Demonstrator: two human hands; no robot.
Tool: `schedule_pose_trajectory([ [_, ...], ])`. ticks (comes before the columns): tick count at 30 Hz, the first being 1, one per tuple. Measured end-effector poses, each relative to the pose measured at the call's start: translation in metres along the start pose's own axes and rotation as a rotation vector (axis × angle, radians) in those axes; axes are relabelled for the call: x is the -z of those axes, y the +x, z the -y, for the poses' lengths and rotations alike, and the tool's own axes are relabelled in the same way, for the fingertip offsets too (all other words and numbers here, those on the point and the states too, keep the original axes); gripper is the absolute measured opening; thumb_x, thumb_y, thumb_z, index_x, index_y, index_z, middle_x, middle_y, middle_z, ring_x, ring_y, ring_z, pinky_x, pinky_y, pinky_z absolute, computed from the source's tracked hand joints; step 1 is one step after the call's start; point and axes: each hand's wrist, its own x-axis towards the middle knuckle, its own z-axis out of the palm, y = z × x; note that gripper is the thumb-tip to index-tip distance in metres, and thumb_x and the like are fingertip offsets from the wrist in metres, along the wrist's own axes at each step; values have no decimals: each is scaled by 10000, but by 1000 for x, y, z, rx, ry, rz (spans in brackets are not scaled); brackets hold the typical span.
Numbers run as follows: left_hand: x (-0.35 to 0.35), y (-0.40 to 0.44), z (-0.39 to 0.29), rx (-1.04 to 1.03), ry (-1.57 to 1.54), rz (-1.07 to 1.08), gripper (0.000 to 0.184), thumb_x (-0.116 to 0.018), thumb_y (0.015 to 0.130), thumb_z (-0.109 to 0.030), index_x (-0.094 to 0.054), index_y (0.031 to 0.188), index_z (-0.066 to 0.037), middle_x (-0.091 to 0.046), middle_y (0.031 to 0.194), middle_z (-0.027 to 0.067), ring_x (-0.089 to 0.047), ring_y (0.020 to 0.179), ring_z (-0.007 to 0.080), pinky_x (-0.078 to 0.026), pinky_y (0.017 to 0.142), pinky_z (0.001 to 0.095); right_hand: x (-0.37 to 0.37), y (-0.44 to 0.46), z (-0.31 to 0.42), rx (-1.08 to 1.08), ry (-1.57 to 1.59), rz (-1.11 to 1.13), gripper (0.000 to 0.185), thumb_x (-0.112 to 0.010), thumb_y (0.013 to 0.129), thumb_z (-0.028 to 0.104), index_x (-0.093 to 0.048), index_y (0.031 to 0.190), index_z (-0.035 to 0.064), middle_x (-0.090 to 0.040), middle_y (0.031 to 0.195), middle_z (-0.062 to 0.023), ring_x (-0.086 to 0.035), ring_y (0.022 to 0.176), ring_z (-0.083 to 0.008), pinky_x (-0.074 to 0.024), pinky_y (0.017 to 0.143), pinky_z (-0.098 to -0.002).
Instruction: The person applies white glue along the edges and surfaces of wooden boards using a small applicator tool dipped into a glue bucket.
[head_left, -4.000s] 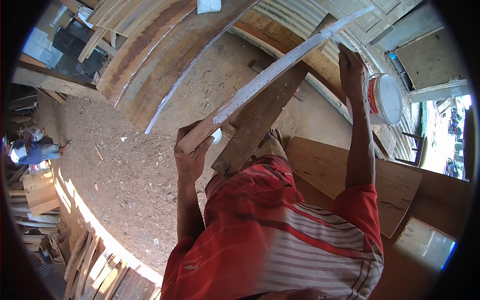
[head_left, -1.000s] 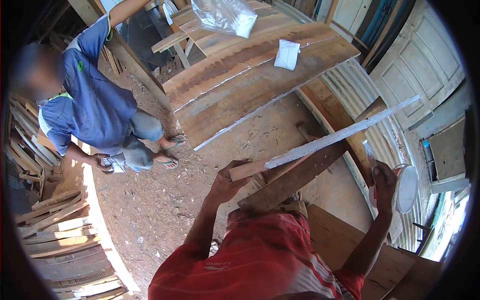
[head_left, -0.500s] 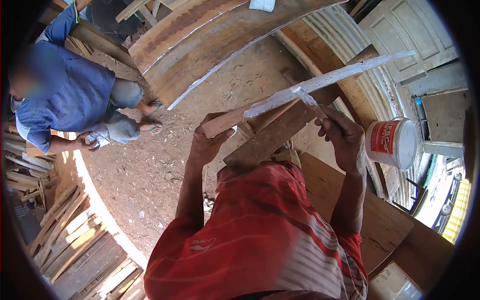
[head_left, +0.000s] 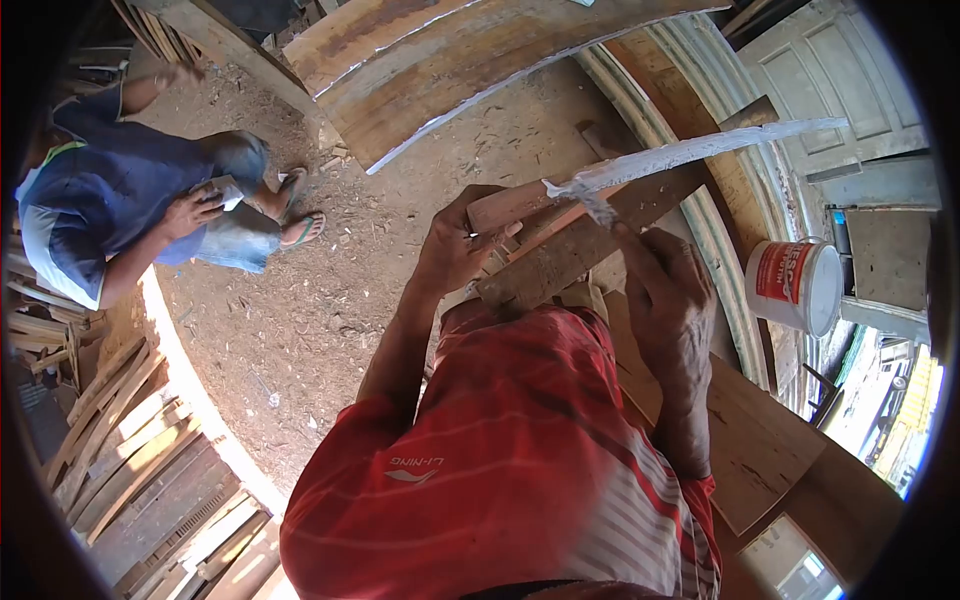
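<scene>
My left hand (head_left: pixel 462 242) is closed around the near end of a long, slightly curved wooden strip (head_left: pixel 508 206), where the wood is bare. From there to its far tip the upper edge is coated in white paste (head_left: pixel 690 152). Pinched in my right hand (head_left: pixel 670 290) is a small flat spreader (head_left: pixel 600 210), smeared white, its tip against the strip near where the coating begins. A brown plank (head_left: pixel 560 262) lies beneath the strip, its near end close to my waist.
A white bucket with a red label (head_left: pixel 795 287) stands at right. Large curved panels (head_left: pixel 450 85) with white edges lie ahead. A co-worker (head_left: pixel 150 190) stands at left holding a small pale object. Stacked timber (head_left: pixel 130 440) fills the lower left; debris covers the floor (head_left: pixel 290 330).
My right hand has brought the spreader along the strip towards my left hand. The view has shifted slightly. The co-worker has changed posture, the free arm now bent with its hand visible.
</scene>
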Motion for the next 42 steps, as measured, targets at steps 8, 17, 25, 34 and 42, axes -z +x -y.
schedule_pose_trajectory([
  [8,4,2,-5,-12,32,22,397,-820,948,-200,-654,1275,-50,-753,1144,124,-734,1076,224,-586,917,369,-25,-12,32,-143,219,-39,381,-706,927,-3,-749,1285,121,-694,1107,-125,-721,909,-316,-591,762,-430],
  [17,6,0,-10,3,27,40,398,-815,951,-207,-647,1278,-52,-755,1135,134,-739,1065,230,-587,907,373,-37,-21,45,-149,262,-57,421,-703,923,-2,-727,1324,127,-695,1129,-143,-724,940,-330,-604,776,-433],
  [25,6,-2,-3,-102,34,33,392,-800,948,-133,-639,1294,-44,-757,1125,131,-738,1055,219,-587,906,369,-47,-27,57,-116,324,-48,451,-713,902,-8,-730,1325,149,-696,1106,-133,-735,917,-329,-607,756,-434],
  [34,8,-3,-16,30,83,56,393,-802,963,-204,-650,1284,-35,-757,1122,133,-741,1025,215,-589,886,358,-38,-24,30,-319,106,-197,399,-711,913,-4,-754,1279,149,-696,1123,-108,-727,911,-289,-600,742,-420],
  [42,6,-2,-15,-77,64,65,359,-775,984,-160,-648,1291,-25,-759,1134,138,-737,1051,201,-582,900,350,-33,-19,42,-166,12,-105,467,-732,856,2,-735,1306,126,-678,1169,-114,-722,969,-285,-618,817,-424],
])
